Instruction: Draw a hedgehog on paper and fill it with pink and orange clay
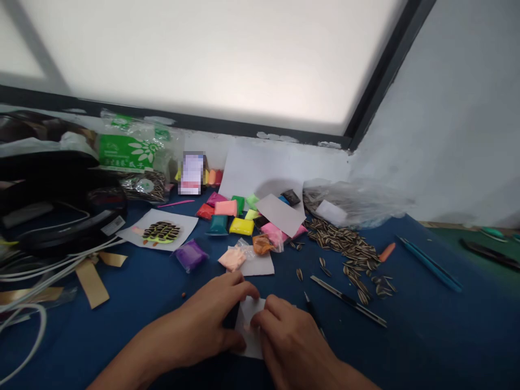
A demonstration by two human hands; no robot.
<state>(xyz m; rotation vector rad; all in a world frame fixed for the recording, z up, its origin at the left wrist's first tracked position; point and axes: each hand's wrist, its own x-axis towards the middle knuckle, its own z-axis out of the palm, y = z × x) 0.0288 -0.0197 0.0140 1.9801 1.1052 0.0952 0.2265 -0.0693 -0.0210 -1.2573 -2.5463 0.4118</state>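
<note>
A small white paper [248, 312] lies on the blue tabletop between my two hands. My left hand [203, 317] is at its left edge, with the thumb and fingers spread apart and the fingertips near the paper. My right hand [288, 333] rests over its right side, fingers curled closed; whatever they pinch is hidden. Beside the right fingertips, a faint pale pink bit [247, 327] shows on the paper. Just beyond the hands are a packet of peach clay [232, 259] and an orange-brown clay packet [262, 245].
Several coloured clay packets [242, 226] lie farther back. To the left, a paper carries a turtle-like figure covered in seeds [161, 233]. Sunflower seeds [345, 244], a utility knife [349, 301], a pen [312, 314] and blue tweezers [430, 264] lie right. White cables [60, 265] run along the left.
</note>
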